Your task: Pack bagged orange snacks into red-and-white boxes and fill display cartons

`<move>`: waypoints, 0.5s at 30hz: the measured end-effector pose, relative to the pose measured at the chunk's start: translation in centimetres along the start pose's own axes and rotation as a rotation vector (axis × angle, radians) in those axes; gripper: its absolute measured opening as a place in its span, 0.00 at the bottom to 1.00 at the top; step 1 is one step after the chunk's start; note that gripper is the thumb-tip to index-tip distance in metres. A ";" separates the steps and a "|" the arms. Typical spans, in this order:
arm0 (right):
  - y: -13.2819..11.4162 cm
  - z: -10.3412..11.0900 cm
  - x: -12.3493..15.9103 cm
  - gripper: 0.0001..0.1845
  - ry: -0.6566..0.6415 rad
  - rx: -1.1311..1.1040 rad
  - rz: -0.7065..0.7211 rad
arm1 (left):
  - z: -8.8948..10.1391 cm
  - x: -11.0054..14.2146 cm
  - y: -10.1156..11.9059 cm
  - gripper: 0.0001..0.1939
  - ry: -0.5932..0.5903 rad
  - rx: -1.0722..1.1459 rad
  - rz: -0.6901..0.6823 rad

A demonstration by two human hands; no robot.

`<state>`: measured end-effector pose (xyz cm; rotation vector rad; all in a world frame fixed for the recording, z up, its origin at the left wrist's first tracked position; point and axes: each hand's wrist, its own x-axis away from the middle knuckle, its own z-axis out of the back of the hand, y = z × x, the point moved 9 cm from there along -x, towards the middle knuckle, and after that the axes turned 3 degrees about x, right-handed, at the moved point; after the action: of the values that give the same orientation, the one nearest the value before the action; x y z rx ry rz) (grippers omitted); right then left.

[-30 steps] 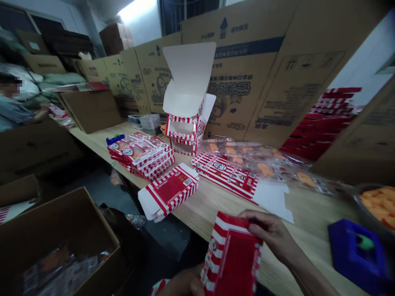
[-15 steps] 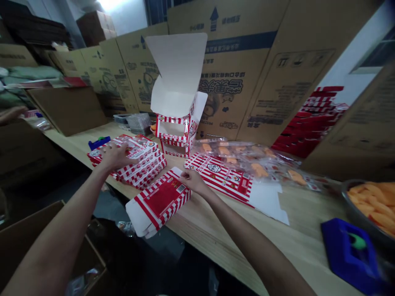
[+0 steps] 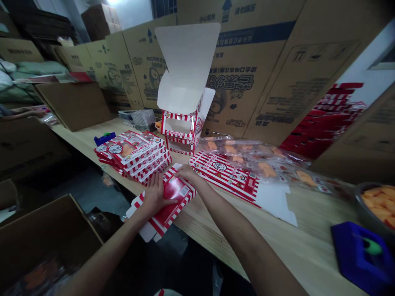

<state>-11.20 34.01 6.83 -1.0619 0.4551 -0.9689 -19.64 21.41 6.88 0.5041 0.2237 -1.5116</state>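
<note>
A red-and-white striped snack carton (image 3: 168,211) lies aslant at the table's front edge. Its near end, with white flaps loose, sticks out past the edge. My left hand (image 3: 155,195) rests on the carton's left part, fingers stretched together and thumb spread across the red panel. At the far end my right hand (image 3: 186,173) grips the carton by its corner; some of its fingertips are hidden. Just left of it stands a stack of filled striped cartons (image 3: 132,154). To the right, flattened striped cartons (image 3: 225,174) lie on the table.
Two open-windowed cartons (image 3: 182,129) stand stacked behind, the upper lid raised. Bagged orange snacks (image 3: 240,154) lie at the back. On the right are a blue tape dispenser (image 3: 354,250) and a bowl (image 3: 359,197) of orange pieces. Large cardboard boxes (image 3: 240,74) wall the back.
My left hand has moved from the stack of cartons down to the right, onto the carton at the edge. My right hand stays at its far end. The view has shifted slightly.
</note>
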 end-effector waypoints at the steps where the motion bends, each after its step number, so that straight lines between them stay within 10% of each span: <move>1: -0.4 0.2 0.6 0.05 -0.001 -0.065 0.006 | 0.9 -0.1 0.0 0.58 0.018 0.013 0.014; 9: -5.7 3.8 10.4 0.08 -0.044 -0.580 0.216 | 8.4 1.4 4.2 0.35 -0.124 0.441 0.164; 15: -8.6 7.3 16.9 0.11 -0.035 -0.164 0.460 | 5.7 4.8 10.2 0.15 -0.478 1.400 0.344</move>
<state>-0.77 22.35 19.86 -1.0563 0.7224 -0.5110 -10.22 14.41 11.57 1.1501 -1.3191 -1.2047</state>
